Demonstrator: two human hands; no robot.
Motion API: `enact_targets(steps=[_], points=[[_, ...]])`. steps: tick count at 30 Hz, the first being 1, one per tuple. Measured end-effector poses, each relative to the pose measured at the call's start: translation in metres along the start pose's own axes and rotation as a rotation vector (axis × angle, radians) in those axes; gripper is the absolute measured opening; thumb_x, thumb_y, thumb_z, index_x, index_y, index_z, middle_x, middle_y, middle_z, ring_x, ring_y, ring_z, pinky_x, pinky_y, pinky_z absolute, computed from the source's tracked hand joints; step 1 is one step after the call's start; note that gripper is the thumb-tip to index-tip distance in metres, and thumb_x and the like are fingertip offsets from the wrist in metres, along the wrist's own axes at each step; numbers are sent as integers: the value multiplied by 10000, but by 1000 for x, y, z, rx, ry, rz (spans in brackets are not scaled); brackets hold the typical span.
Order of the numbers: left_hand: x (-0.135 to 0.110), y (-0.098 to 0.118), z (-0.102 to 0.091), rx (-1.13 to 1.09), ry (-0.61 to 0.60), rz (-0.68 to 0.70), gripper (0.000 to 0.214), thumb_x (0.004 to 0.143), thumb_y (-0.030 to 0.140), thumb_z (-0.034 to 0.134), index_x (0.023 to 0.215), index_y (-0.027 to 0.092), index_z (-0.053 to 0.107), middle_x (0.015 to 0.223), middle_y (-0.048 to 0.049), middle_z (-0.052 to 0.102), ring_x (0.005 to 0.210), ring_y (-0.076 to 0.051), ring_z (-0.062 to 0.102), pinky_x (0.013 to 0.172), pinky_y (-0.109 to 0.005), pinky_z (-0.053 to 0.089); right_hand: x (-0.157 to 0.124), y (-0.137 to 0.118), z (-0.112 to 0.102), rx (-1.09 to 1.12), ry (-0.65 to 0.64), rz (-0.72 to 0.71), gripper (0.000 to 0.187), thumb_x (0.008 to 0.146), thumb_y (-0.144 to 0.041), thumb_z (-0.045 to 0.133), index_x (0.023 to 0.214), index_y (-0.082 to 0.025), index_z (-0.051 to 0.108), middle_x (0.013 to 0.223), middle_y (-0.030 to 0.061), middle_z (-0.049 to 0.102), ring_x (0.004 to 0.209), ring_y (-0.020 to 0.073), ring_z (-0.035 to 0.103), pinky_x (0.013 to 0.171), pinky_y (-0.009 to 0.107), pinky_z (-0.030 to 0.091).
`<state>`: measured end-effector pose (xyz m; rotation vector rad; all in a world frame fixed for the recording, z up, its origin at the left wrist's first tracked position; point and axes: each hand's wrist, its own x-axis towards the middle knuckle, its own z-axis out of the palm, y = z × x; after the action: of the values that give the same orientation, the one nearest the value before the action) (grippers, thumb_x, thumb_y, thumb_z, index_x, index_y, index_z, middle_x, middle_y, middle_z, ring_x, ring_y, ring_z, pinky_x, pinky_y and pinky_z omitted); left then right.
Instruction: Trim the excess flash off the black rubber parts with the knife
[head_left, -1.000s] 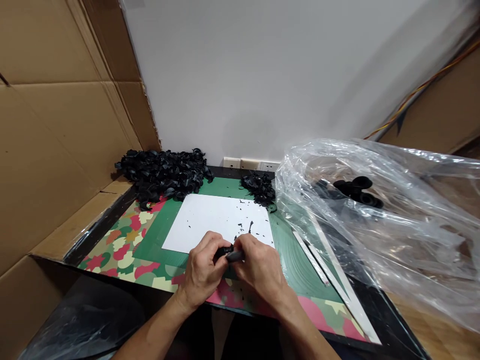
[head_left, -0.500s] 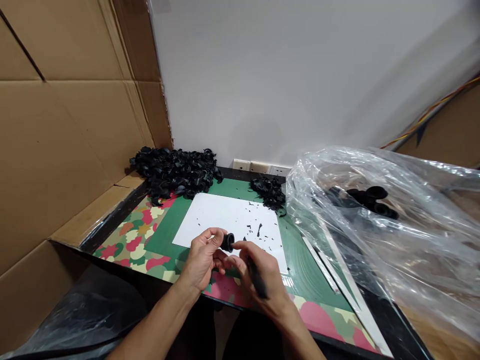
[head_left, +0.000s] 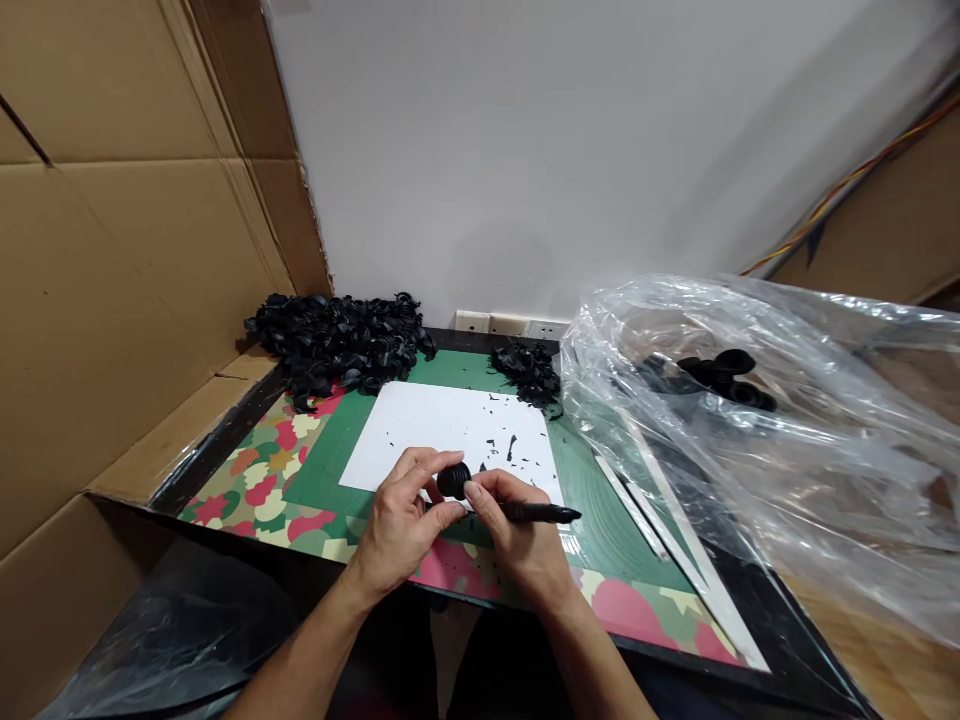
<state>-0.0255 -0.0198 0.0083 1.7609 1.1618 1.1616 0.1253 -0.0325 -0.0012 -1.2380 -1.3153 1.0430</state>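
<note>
A small black ribbed rubber part (head_left: pixel 453 481), shaped like a short bellows, is pinched in the fingers of my left hand (head_left: pixel 397 515) above the near edge of the white sheet. My right hand (head_left: pixel 521 535) is closed around a slim, black-handled tool (head_left: pixel 544 513), whose butt end points right. Its working tip is hard to make out near my left thumb. The right thumb and forefinger also reach the right side of the rubber part. Beneath both hands lie the white sheet (head_left: pixel 427 420), dotted with black scraps (head_left: pixel 512 447), and a green mat (head_left: pixel 592 510).
A large heap of black rubber trimmings (head_left: pixel 345 340) sits at the back left, with a smaller pile (head_left: pixel 527 372) at the back middle. A clear plastic bag (head_left: pixel 675 450) holding black rubber parts (head_left: pixel 724 375) covers the right. Cardboard (head_left: pixel 127 250) walls the left; sockets (head_left: pixel 510 325) line the back.
The rubber part has turned so its ribbed side shows instead of its open end. The tool handle has swung from pointing down towards me to pointing right. The view has shifted slightly.
</note>
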Motion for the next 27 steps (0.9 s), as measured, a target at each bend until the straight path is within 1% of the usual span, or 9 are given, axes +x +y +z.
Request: enact_targets(steps=[3,5,7,9,12,15,18,24,27], points=[[3,1,1,-24,-9,-13,328,692,143,702,1007,235,710,992,-43,635,672,-107,540,539,-201,447,0,0,-2,46,-18,-2,273,766,-420,598,660,-171,633,567,-5,567,521,129,456,508,250,355],[4,1,1,-83,9,-73,292,669,164,730,956,214,720,940,-35,643,655,-104,535,530,-197,434,0,1,-3,101,-46,17,267,764,-421,617,669,-172,641,586,-4,583,538,132,479,524,250,366],[4,-1,2,-175,22,-155,267,655,178,741,921,190,721,802,-12,631,612,-98,513,530,-199,427,-1,3,-4,169,-74,57,265,769,-423,630,682,-174,655,587,-9,584,534,127,483,523,247,363],[3,-2,3,-276,26,-241,275,647,183,740,919,165,710,654,20,580,564,-93,489,525,-203,418,-1,6,-3,249,-81,107,271,766,-433,643,687,-174,665,555,-23,555,499,112,450,497,240,342],[2,-2,6,-357,52,-318,295,638,182,733,927,147,689,578,42,546,525,-85,478,516,-200,408,-2,11,2,396,-45,182,287,724,-447,686,662,-168,659,490,-50,471,441,82,357,447,226,276],[1,-1,9,-354,92,-332,296,641,191,728,929,150,674,555,53,532,499,-77,464,498,-192,394,-1,13,7,532,-8,269,312,659,-456,738,635,-161,638,452,-71,406,409,62,280,410,215,202],[1,-2,11,-347,107,-325,286,661,220,719,932,151,660,554,46,546,496,-81,469,484,-190,396,0,11,9,616,-16,334,328,624,-454,763,626,-158,622,434,-82,382,389,50,253,394,209,170],[2,-3,14,-361,112,-309,255,678,257,706,906,158,649,588,18,586,538,-113,545,460,-189,430,2,12,11,651,-6,345,319,606,-437,773,614,-157,623,422,-82,396,375,45,256,384,204,176],[4,-3,14,-351,96,-253,239,701,254,687,920,163,658,670,8,591,537,-102,540,466,-194,446,3,14,11,635,-4,338,324,601,-442,776,623,-151,636,414,-80,401,372,45,261,383,205,168]])
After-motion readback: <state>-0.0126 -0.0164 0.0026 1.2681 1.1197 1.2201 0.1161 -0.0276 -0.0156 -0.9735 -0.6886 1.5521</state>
